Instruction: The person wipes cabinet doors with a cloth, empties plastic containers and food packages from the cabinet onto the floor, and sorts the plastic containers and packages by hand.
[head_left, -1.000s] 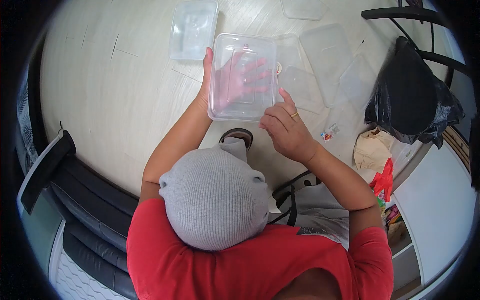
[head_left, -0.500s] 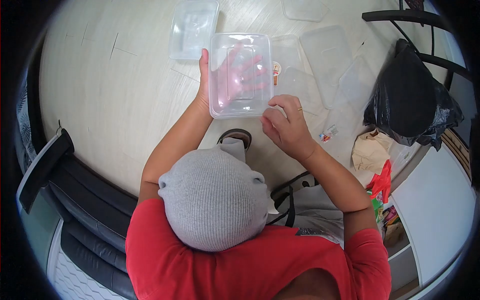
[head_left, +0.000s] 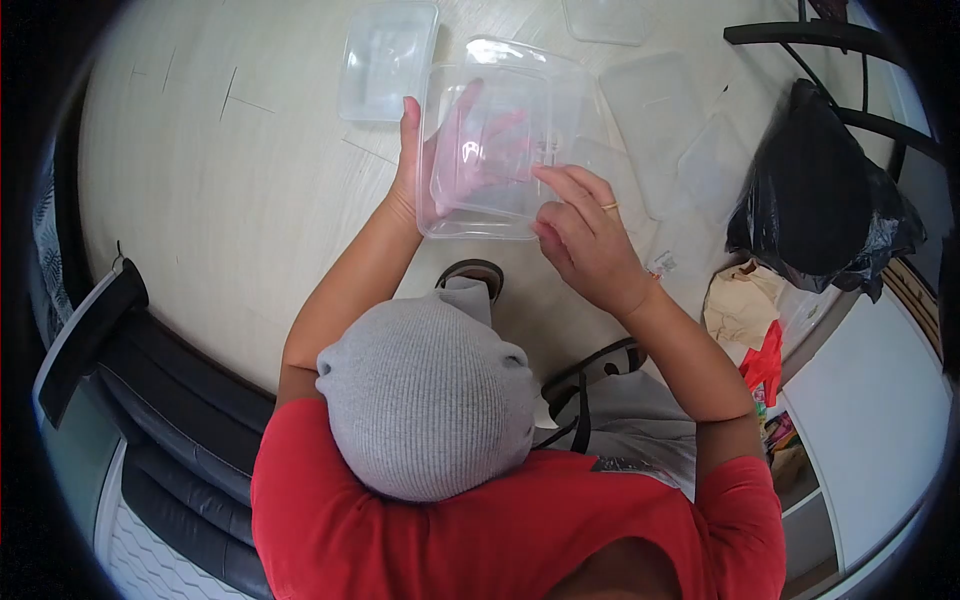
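Bracing the container (head_left: 480,235) on our wide-splayed left hand (head_left: 455,165), we should hold steady, right hand (head_left: 590,240) narrowed, grip unclear, at four o'clock on the skewed upper piece (head_left: 510,120).

The right hand (head_left: 592,235) hides one corner of the clear container (head_left: 470,226).

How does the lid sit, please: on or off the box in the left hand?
Off: the lid, at the right hand, is skewed, its far edge past the box's rim. Whether they touch is unclear.
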